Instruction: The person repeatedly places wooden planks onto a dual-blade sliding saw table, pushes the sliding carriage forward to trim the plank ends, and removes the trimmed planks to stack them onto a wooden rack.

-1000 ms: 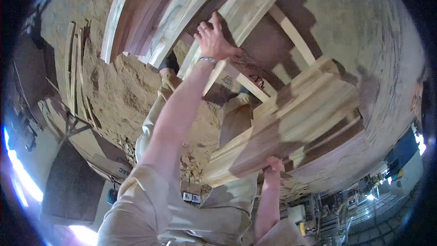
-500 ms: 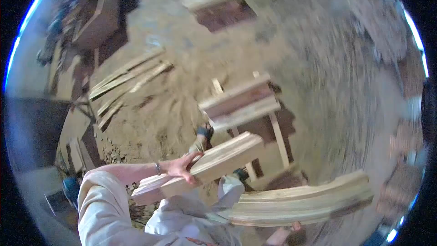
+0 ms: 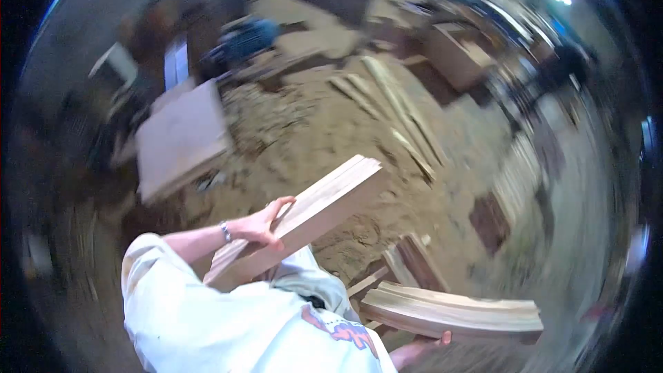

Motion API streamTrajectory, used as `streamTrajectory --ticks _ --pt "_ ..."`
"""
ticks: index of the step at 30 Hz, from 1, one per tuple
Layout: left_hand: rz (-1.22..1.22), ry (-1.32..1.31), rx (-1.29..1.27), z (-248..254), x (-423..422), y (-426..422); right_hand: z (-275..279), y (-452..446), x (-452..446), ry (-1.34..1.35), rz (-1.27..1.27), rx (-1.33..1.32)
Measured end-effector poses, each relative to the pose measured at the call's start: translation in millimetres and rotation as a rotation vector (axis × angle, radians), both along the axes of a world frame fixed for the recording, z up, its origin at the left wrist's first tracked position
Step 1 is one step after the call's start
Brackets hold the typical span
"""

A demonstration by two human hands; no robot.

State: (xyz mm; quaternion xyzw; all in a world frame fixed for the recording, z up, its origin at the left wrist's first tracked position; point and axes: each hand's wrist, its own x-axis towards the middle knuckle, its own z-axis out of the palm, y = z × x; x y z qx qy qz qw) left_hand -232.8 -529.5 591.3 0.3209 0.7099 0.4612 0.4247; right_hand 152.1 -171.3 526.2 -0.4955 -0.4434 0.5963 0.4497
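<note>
My left hand (image 3: pixel 264 225) is closed around a bundle of pale wooden boards (image 3: pixel 328 197), thumb on one side and fingers over the edge. The bundle slants up and away in front of my body. In my right hand (image 3: pixel 423 349) lies a second bundle of boards (image 3: pixel 452 314), gripped from below and held out to the right. Its far end looks curved in this wide view. Most of my right hand's fingers are hidden behind the wood. A small wooden stand with boards (image 3: pixel 414 262) is just beyond the right bundle.
Loose wooden strips (image 3: pixel 397 114) lie on the sandy, dusty floor ahead. A pale panel stack (image 3: pixel 181 138) stands at left, near a blue machine (image 3: pixel 248 38). A wooden box (image 3: pixel 457 55), another board stack (image 3: pixel 514 183) and a dark, blurred figure (image 3: pixel 563 72) are at upper right.
My view has swung left, so the floor strips, box and stand now appear farther right. The panel stack and blue machine have come into clear view. Both hands keep hold of their bundles.
</note>
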Motion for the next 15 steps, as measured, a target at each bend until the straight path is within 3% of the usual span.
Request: streamTrajectory --ticks 4,5,7,15 --pt "0.362 -0.027 0.084 -21 53 -116 14 -5 -107 -0.020 0.409 0.087" --pt "0.433 -0.134 0.049 -17 17 -129 25 -6 -158 -0.069 0.483 0.090" --pt "0.575 -0.120 0.148 -27 31 -177 32 -25 -218 -0.083 0.639 0.123" --pt "1.048 -0.084 0.233 -39 33 -338 65 -198 -519 -0.123 1.400 0.290"
